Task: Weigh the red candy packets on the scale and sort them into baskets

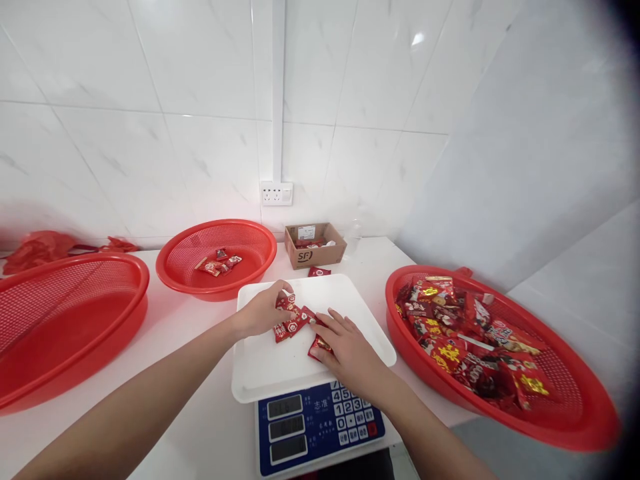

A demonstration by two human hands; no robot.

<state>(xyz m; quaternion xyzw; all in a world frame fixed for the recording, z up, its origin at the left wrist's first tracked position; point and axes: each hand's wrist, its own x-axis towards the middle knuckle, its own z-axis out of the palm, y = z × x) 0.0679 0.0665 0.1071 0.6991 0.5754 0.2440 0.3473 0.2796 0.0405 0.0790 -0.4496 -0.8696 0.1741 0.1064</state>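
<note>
A blue electronic scale (pixel 320 427) carries a white tray (pixel 280 370). Several small red candy packets (pixel 293 321) lie on that tray. My left hand (pixel 263 310) pinches a packet at the pile's left end, fingers curled. My right hand (pixel 350 350) rests on the tray to the right, its fingers lying over another red packet (pixel 319 345). One more packet (pixel 319 271) lies on the table just behind the tray.
A red mesh basket (pixel 565 417) heaped with red packets stands at the right. Another red basket (pixel 260 253) with a few packets sits behind, and a large red basket (pixel 100 313) at the left. A small cardboard box (pixel 315 252) stands near the wall.
</note>
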